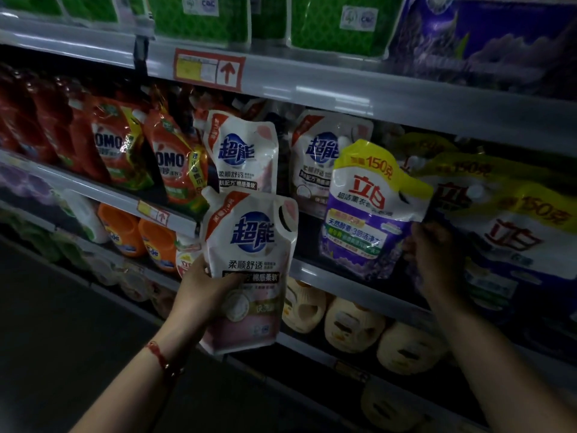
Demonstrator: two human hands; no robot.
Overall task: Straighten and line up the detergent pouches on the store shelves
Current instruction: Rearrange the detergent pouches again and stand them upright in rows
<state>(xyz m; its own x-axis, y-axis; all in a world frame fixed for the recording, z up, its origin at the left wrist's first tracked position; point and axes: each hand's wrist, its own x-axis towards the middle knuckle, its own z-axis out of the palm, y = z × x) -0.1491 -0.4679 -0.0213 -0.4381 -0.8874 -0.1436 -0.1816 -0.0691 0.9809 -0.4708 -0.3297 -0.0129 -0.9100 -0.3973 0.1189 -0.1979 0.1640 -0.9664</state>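
Left hand grips glossy white-and-pink spouted plastic pouch, blue logo, upright, held off grey metal middle shelf, in front of its edge. Right hand, fingers curled, pinches right edge of purple-white yellow-topped pouch, tilted, standing on that shelf. Behind held pouch: two matching white pouches. Left of those, red OMO pouches.

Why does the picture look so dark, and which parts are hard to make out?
Head view: the lighting is dim, so the right hand and the floor sink into shadow; the white pouch held in the left hand shows clearest; glare streaks the shelf edge; the yellow pouches at right are blurred; the wide lens bends the shelves.
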